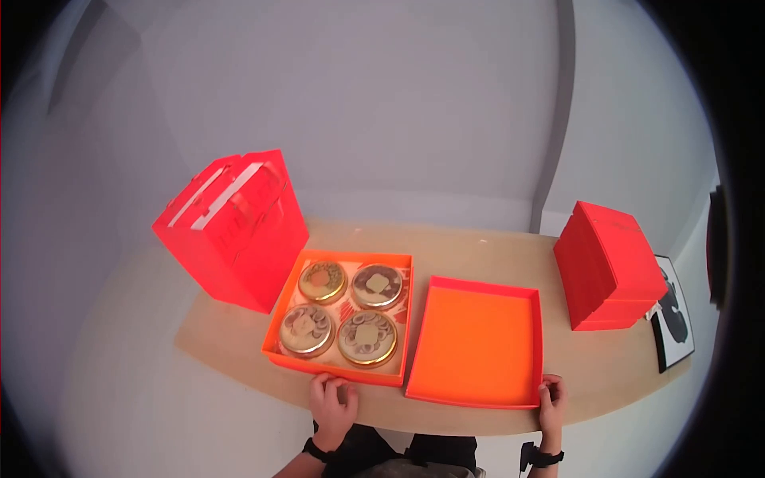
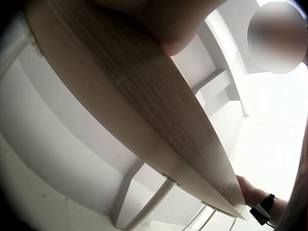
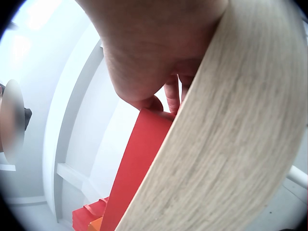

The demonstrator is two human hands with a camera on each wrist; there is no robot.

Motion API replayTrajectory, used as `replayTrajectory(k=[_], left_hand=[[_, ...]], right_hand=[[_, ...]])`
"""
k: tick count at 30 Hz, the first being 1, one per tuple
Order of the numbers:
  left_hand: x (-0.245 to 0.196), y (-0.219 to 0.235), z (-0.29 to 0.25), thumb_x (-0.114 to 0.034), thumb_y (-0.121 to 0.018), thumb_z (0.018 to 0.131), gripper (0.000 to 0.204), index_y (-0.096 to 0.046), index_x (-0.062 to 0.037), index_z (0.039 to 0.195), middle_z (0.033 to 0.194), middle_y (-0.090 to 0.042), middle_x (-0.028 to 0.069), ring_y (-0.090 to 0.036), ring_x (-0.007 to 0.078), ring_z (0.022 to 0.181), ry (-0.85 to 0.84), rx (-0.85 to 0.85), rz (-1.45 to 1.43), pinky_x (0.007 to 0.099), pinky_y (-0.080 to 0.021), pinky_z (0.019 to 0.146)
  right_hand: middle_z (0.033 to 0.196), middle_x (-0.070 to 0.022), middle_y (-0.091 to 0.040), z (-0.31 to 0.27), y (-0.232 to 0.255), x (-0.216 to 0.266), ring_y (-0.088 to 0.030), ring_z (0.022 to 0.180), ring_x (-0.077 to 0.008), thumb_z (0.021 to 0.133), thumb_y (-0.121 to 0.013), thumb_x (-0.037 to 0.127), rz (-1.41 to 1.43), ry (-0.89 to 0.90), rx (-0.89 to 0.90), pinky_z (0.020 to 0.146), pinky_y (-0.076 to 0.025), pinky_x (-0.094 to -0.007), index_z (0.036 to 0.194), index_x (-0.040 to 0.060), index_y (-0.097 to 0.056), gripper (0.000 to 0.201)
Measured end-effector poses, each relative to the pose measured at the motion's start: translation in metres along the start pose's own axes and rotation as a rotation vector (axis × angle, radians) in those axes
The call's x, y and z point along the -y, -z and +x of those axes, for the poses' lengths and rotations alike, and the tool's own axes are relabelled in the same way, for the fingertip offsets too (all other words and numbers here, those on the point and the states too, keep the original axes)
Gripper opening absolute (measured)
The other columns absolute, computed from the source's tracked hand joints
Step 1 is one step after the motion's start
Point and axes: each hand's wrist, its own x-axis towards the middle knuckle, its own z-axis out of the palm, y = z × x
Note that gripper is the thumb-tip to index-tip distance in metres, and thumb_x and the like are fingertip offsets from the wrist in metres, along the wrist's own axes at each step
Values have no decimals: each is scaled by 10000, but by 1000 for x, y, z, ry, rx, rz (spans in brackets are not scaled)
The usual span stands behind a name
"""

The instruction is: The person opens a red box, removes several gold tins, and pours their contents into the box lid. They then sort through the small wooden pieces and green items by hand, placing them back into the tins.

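An orange-red square box (image 1: 335, 368) lies on the table with several round, gold-rimmed tins in its white patterned insert. Among them are a front-right tin (image 1: 367, 338) and a back-left tin (image 1: 323, 281). My left hand (image 1: 333, 408) rests by the box's front wall, fingertips right at it; the left wrist view hides those fingers. Beside the box sits a shallow orange-lined lid (image 1: 478, 346), inside facing up. At its front right corner, my right hand (image 1: 551, 402) pinches the red wall, with the thumb (image 3: 153, 103) in front and fingers behind.
A tall red gift bag (image 1: 255, 231) with handles stands behind the box at left. A red carton (image 1: 610, 267) is at the table's right, near a framed black-and-white picture (image 1: 676, 315). The wooden table (image 1: 466, 253) has a curved front edge.
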Motion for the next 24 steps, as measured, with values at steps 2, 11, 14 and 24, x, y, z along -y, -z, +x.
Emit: replayTrajectory(k=[2,11,14,24], left_hand=[[-1,0,2,-127,-747,797,198,-639,-66,951,1066,-562,168,-602,363,978,-13,6,-24,437,-512,821],[-3,3,5,-116,-746,808,214,-620,-60,971,1082,-563,166,-595,363,976,-40,23,-56,431,-508,832],[-4,8,5,-108,-749,813,256,-593,-52,1008,1085,-567,166,-588,367,984,-76,80,-111,440,-497,860],[-51,43,71,-118,-755,825,322,-579,-37,1083,1132,-576,173,-568,378,1046,-385,301,-315,471,-476,907]], right_hand=[[917,7,-557,-1,1,0,-528,882,-92,988,-629,85,-22,-7,-5,824,-434,-235,1098,10,-617,134],[951,11,-549,-1,3,-7,-523,911,-91,990,-577,52,4,-31,-1,858,-430,-242,1097,15,-607,116],[953,6,-559,0,3,-7,-527,902,-92,999,-595,66,-3,-12,-11,835,-432,-236,1105,16,-613,119],[894,-9,-588,37,32,51,-572,839,-116,1026,-560,128,211,-169,144,777,-465,-269,1127,17,-620,161]])
